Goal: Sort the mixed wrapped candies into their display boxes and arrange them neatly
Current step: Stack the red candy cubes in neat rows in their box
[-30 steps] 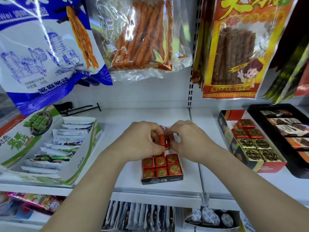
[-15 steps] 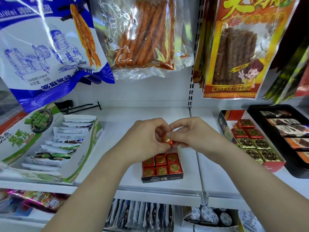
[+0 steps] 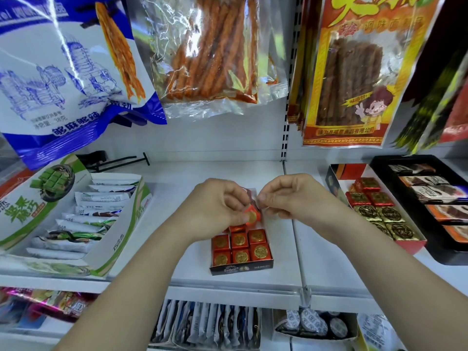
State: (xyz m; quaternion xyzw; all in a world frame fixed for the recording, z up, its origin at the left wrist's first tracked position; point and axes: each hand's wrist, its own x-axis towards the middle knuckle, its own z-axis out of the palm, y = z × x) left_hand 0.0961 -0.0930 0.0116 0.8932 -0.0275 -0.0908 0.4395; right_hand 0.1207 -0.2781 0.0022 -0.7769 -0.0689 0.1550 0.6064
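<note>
A small black display box (image 3: pixel 241 268) stands on the white shelf (image 3: pixel 228 277), filled with several red candies with gold coin faces (image 3: pixel 239 240). Just above its back rows, my left hand (image 3: pixel 219 207) grips one more red coin candy (image 3: pixel 252 217) at its fingertips. My right hand (image 3: pixel 287 198) is curled close beside it, its fingertips pinching at the candy's right edge. To the right, a red-and-white box (image 3: pixel 415 245) holds red candies (image 3: pixel 367 184) at the back and gold ones (image 3: pixel 391 214) in front.
A green-and-white carton of wrapped bars (image 3: pixel 119 239) stands at the left. A black tray of dark packets (image 3: pixel 379 171) sits at the far right. Snack bags (image 3: pixel 207 51) hang close overhead. More packets fill the shelf below (image 3: pixel 207 325).
Both hands have lifted slightly off the small box and moved a little apart. The held candy has turned so its gold face shows and sits more in my left fingers.
</note>
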